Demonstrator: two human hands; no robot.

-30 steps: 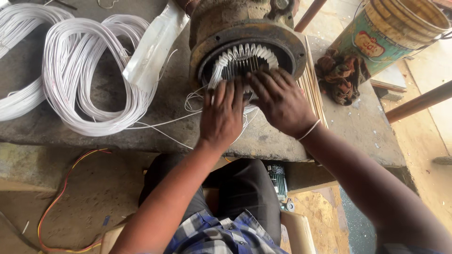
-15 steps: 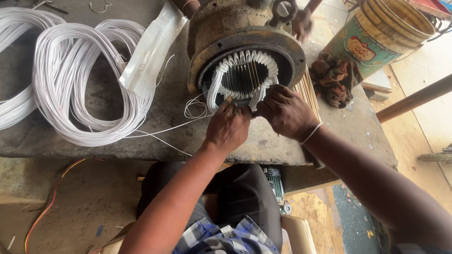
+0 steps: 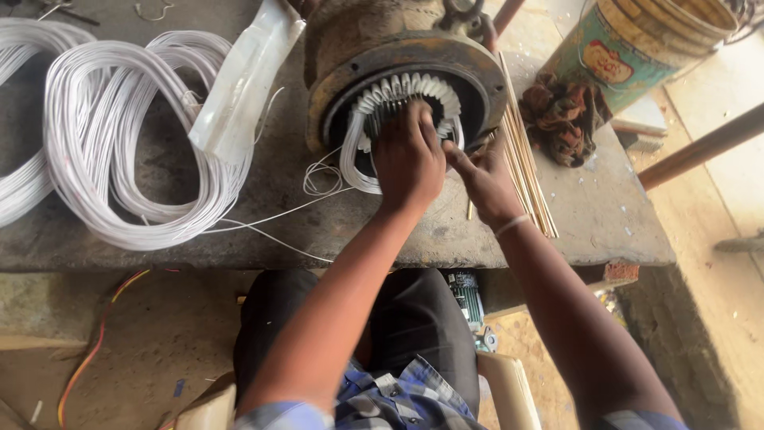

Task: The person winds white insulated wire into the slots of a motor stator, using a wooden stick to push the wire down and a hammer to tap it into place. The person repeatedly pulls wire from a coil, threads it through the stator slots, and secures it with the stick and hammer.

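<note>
A rusty round motor housing (image 3: 398,56) lies on a grey workbench (image 3: 589,223), its open face turned to me. White wire coils (image 3: 354,147) and white slot liners ring its bore. My left hand (image 3: 407,155) presses flat against the coil inside the bore, fingers together. My right hand (image 3: 481,179) sits just right of it at the housing's lower rim, fingers pinched on the coil's edge. What lies under both palms is hidden.
Big loops of white wire (image 3: 135,135) lie at the bench's left beside a white plastic sleeve (image 3: 243,84). Thin wooden sticks (image 3: 525,159), a brown rag (image 3: 565,111) and a painted bucket (image 3: 645,40) stand to the right. A red-orange cable (image 3: 87,350) trails on the floor.
Both hands have moved up from the housing's lower rim into the bore. My left hand now covers the coil's centre, with the right close beside it.
</note>
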